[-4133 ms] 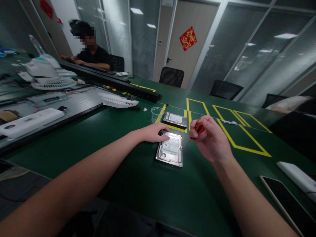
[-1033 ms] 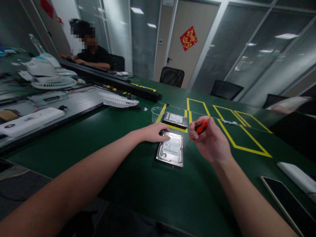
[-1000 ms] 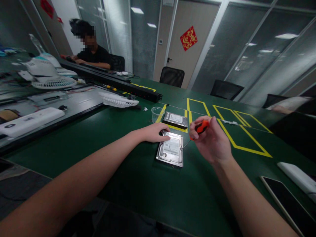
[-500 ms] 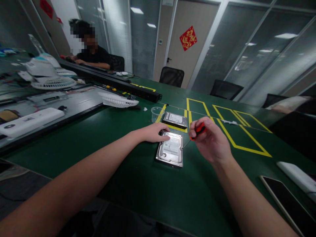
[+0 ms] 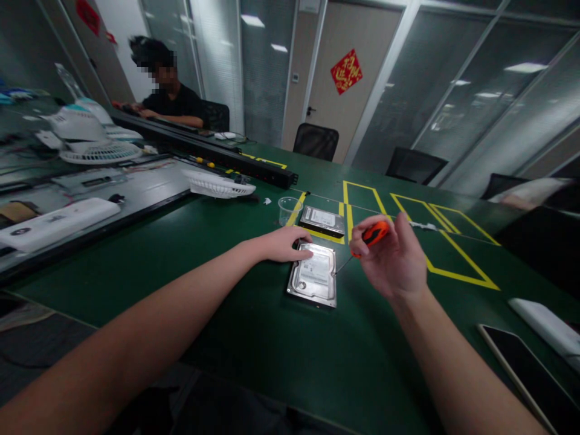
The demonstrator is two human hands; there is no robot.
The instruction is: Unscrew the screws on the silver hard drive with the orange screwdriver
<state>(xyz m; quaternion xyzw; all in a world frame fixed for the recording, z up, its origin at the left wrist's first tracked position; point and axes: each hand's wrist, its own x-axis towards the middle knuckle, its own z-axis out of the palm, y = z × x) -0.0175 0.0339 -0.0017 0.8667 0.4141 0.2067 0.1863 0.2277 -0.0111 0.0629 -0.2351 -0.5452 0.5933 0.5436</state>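
A silver hard drive (image 5: pixel 315 278) lies flat on the green table. My left hand (image 5: pixel 290 243) grips its upper left edge, thumb on the top face and fingers at the far side. In my right hand (image 5: pixel 389 254) is an orange and black screwdriver (image 5: pixel 375 234), its thin shaft slanting down left to the drive's right edge. The thumb of that hand is raised off the handle. Behind the first drive, a second hard drive (image 5: pixel 322 220) rests by yellow tape, with a clear plastic cup (image 5: pixel 289 211) at its left.
A phone (image 5: pixel 525 374) and a white device (image 5: pixel 546 326) lie at the right. On the left are a white fan (image 5: pixel 86 136), a white power bank-like box (image 5: pixel 58 223) and a long black bar (image 5: pixel 203 151). A person (image 5: pixel 172 103) sits across the table.
My right thumb has lifted away from the screwdriver handle, and more of the orange handle shows. My left hand and the drive have stayed in place.
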